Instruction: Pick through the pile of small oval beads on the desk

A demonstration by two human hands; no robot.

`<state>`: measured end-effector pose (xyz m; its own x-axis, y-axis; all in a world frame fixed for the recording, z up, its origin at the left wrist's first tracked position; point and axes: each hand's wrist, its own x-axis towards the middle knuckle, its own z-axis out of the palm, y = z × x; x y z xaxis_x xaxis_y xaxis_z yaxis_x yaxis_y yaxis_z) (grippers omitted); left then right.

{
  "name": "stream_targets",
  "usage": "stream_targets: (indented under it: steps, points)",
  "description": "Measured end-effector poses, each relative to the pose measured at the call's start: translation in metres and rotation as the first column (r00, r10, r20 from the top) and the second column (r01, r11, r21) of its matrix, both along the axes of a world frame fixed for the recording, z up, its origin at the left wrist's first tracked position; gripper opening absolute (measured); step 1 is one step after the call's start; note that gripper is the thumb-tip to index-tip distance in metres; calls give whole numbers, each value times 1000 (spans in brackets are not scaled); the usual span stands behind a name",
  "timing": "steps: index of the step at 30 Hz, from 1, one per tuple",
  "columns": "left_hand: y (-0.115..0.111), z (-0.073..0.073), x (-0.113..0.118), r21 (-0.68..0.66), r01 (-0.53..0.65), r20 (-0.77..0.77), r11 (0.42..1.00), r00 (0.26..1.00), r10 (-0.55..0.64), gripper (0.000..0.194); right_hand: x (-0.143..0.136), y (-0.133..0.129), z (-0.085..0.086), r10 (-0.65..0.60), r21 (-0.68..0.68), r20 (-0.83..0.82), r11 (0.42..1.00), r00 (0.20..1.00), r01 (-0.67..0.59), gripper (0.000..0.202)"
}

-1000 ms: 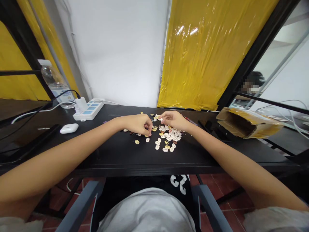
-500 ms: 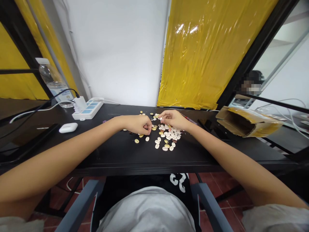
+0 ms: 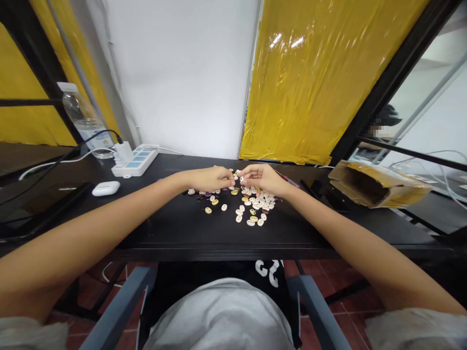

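Small oval pieces (image 3: 259, 200), mostly white with some yellow and brown ones, lie scattered on the black table (image 3: 204, 236). My right hand (image 3: 263, 177) pinches a small white piece (image 3: 242, 180) with dark marks between thumb and fingers. Just left of it, my left hand (image 3: 216, 179) is closed above more pieces, its fingertips together; whatever it holds is too small to make out. A narrow gap separates the two hands. Pieces under both hands are partly hidden.
At the left are a plastic bottle (image 3: 87, 121), a white power strip (image 3: 135, 161) with cables, and a white earphone case (image 3: 106, 188). An open cardboard box (image 3: 379, 184) sits at the right. Beyond the frame at the far right a person (image 3: 383, 121) is partly visible.
My left hand has moved up and slightly right, closer to my right hand, and its fingers now point toward it. My right hand stays nearly in place, still pinching the white piece.
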<state>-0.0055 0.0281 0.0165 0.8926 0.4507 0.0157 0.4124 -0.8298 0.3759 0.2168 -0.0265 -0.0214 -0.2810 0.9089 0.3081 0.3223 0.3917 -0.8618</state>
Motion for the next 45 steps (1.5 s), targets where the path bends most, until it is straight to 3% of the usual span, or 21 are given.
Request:
stream_targets:
  steps: [16, 25, 35, 40, 45]
  points:
    - [0, 0, 2, -50, 24, 46, 998, 999, -21, 35, -16, -15, 6, 0, 1, 17, 1000, 1000, 0, 23]
    - [0, -3, 2, -35, 3, 50, 999, 999, -1, 33, -17, -15, 6, -25, -3, 42, 1000, 999, 25, 29]
    - [-6, -7, 9, 39, -88, 174, 995, 981, 80, 33, -20, -12, 1, -108, 163, 51, 982, 993, 98, 22]
    - [-6, -7, 10, -38, -174, 275, 984, 945, 178, 30, -21, -12, 2, -192, 149, 3, 971, 981, 189, 19]
    - [0, -13, 13, -167, -171, 352, 971, 910, 221, 26, -18, -1, -8, -151, 193, -36, 969, 988, 155, 19]
